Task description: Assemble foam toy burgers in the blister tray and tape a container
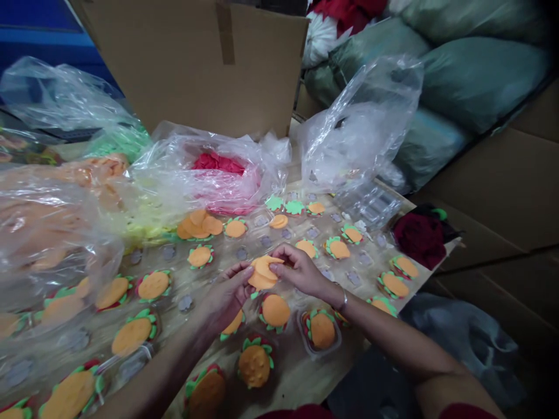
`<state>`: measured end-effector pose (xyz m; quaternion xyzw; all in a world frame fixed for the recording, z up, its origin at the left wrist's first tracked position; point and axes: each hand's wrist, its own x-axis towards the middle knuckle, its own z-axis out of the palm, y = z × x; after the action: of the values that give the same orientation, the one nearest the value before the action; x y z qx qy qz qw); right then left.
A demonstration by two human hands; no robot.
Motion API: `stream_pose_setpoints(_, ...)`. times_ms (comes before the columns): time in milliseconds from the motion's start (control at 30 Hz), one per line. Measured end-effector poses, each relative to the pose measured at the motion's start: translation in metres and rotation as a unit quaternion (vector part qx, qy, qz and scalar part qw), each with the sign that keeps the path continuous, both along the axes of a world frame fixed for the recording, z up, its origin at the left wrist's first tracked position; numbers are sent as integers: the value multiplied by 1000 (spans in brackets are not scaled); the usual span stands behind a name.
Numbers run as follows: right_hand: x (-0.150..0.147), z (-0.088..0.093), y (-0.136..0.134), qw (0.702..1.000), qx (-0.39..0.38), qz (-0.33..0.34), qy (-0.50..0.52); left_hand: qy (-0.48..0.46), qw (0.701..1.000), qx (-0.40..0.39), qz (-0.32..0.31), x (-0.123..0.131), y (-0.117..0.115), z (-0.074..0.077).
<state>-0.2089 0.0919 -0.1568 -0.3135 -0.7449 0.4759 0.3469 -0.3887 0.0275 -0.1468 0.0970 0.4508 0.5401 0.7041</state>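
Several thin orange felt rounds (263, 272) are held fanned out above the middle of the table. My left hand (233, 291) pinches their left edge between thumb and fingers. On the right side, my right hand (297, 269) grips the same rounds with thumb and bent fingers. Just below the hands lies a felt burger (275, 310) with an orange top and green and red edges. Another burger (322, 329) sits in a clear plastic tray. A loose pile of orange rounds (198, 224) lies beyond my left hand.
Many felt burgers and small clear trays cover the wooden table (301, 375). Behind stand a clear bag of red pieces (218, 164), a bag of white stuffing (353, 139) and a cardboard box (192, 64). Dark red cloth (419, 235) lies at the right edge.
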Motion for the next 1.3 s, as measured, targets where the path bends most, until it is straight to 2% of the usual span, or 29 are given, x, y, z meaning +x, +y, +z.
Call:
stream_pose_setpoints(33,0,-2,-1,999,32,-15,5,-2,1000,-10,9,0,1,0)
stream_pose_setpoints(100,1,-3,-4,985,173,-6,1,0,999,-36,20,0,4,0)
stream_pose_setpoints(167,3,-2,-9,941,336,50,-11,-5,997,-68,33,-1,6,-1)
stream_pose_setpoints(200,4,-1,-12,918,388,82,-11,-9,996,-82,40,-2,7,-3)
stream_pose_setpoints(233,5,0,-15,908,407,102,-5,-12,995,-89,48,-4,8,-4)
stream_pose_setpoints(267,6,0,-15,914,394,101,3,-12,995,-87,57,-6,8,-5)
stream_pose_setpoints(333,8,-3,-7,952,302,51,2,-4,995,-64,71,-12,9,-7)
stream_pose_setpoints(400,12,-10,17,982,184,-31,-25,6,996,-37,78,-19,9,-8)
stream_pose_setpoints(433,15,-15,35,987,133,-73,-46,10,997,-26,73,-21,8,-8)
stream_pose_setpoints(500,25,-26,79,982,75,-155,-84,12,999,-15,45,-25,8,-8)
stream_pose_setpoints(567,34,-34,124,959,59,-218,-173,13,1000,-14,17,-25,6,-7)
stream_pose_setpoints(633,37,-40,159,936,68,-245,-243,18,1000,-23,-1,-22,4,-6)
stream_pose_setpoints(733,30,-46,186,925,87,-243,-280,33,999,-39,-7,-19,2,-7)
stream_pose_setpoints(833,20,-52,191,913,102,-237,-314,42,998,-41,-4,-20,0,-10)
stream_pose_setpoints(933,14,-58,187,894,119,-264,-341,44,999,-31,-7,-24,-1,-13)
stream_pose_setpoints(1033,15,-60,185,854,177,-313,-376,34,999,-21,-21,-25,-2,-13)
stream_pose_setpoints(1133,16,-54,180,821,217,-319,-422,32,999,-10,-37,-23,-2,-12)
stream_pose_setpoints(1200,12,-45,168,832,224,-300,-410,44,998,3,-33,-20,-2,-12)
stream_pose_setpoints(1233,8,-39,157,851,229,-281,-380,52,998,14,-27,-19,-1,-12)
stream_pose_setpoints(1300,-2,-27,125,914,219,-194,-280,74,997,32,-16,-16,2,-12)
